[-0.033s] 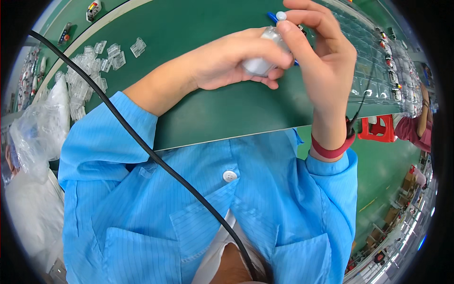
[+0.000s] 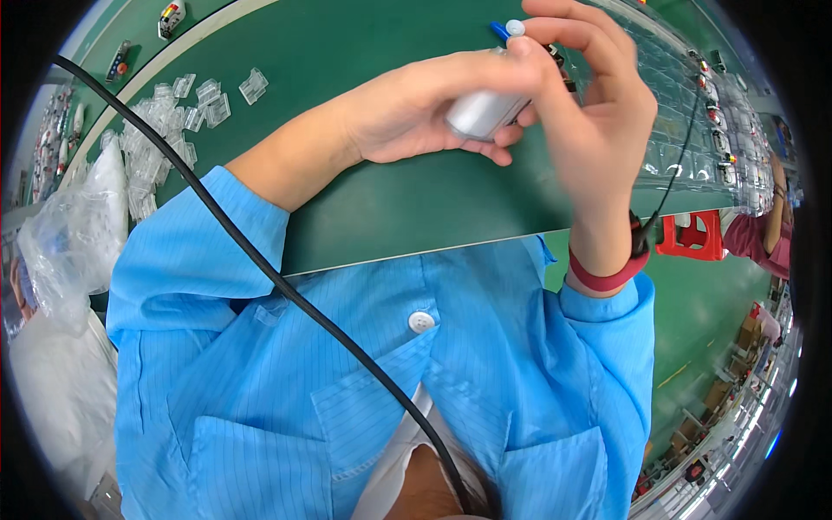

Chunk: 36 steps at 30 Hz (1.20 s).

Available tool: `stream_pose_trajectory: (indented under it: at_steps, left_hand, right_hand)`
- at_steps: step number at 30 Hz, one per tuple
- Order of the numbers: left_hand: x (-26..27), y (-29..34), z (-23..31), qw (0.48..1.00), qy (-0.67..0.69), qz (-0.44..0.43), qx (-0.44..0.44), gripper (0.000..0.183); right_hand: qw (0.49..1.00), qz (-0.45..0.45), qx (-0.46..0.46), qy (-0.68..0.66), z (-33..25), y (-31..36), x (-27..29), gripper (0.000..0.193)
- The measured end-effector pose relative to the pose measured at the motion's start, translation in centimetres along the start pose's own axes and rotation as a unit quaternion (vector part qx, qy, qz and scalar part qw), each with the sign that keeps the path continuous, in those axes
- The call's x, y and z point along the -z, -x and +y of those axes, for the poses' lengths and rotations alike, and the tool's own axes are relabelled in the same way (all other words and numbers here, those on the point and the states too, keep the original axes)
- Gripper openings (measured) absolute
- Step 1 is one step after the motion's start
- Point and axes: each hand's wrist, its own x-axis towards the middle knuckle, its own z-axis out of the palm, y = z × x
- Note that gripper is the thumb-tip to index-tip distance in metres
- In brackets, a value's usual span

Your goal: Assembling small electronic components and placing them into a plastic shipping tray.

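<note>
Left hand [image 2: 423, 97] wrapped round a silvery-white piece [image 2: 485, 114] over the green tabletop [image 2: 416, 204]. Right hand [image 2: 598, 113] half-curled beside it; can't tell if it's gripping the pale round cap [image 2: 515, 28].

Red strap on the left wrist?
No, the red strap circles the right wrist, and the left wrist is bare.

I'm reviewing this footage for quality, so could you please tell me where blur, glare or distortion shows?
Head view: the right hand looks softened, probably by motion; head view: pale glare flecks the clear plastic sheeting at right; head view: fisheye bending curves the shelving near the right rim, and the corners go black.
</note>
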Motion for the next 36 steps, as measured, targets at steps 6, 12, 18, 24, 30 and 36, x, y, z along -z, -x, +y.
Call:
stream_pose_trajectory:
  at_steps: [6,12,18,24,30,36]
  left_hand:
    - [0.8,-1.0,-0.3,1.000,-0.031,0.002,-0.002,0.070]
    - [-0.6,-0.5,0.2,0.998,-0.046,-0.039,0.025,0.073]
    - [1.0,-0.7,-0.2,0.933,-0.342,-0.046,-0.105,0.062]
    - [0.0,-0.5,-0.3,0.940,-0.330,0.012,-0.083,0.061]
    - [0.2,-0.4,-0.3,0.933,-0.355,0.000,-0.064,0.044]
    - [0.3,-0.8,-0.2,0.945,-0.321,-0.018,-0.060,0.039]
  right_hand:
    - [0.922,0.076,0.221,0.309,-0.1,0.7,-0.6,0.007]
    - [0.979,-0.009,0.167,0.118,0.6,1.1,1.0,0.008]
    - [0.957,-0.055,0.095,0.268,-4.0,0.4,2.0,0.010]
    - [0.902,-0.131,0.156,0.379,-5.2,0.5,2.6,0.011]
    - [0.963,-0.132,-0.023,0.235,-5.6,-0.9,1.7,0.009]
    - [0.926,-0.224,0.080,0.292,-6.0,-2.2,2.4,0.014]
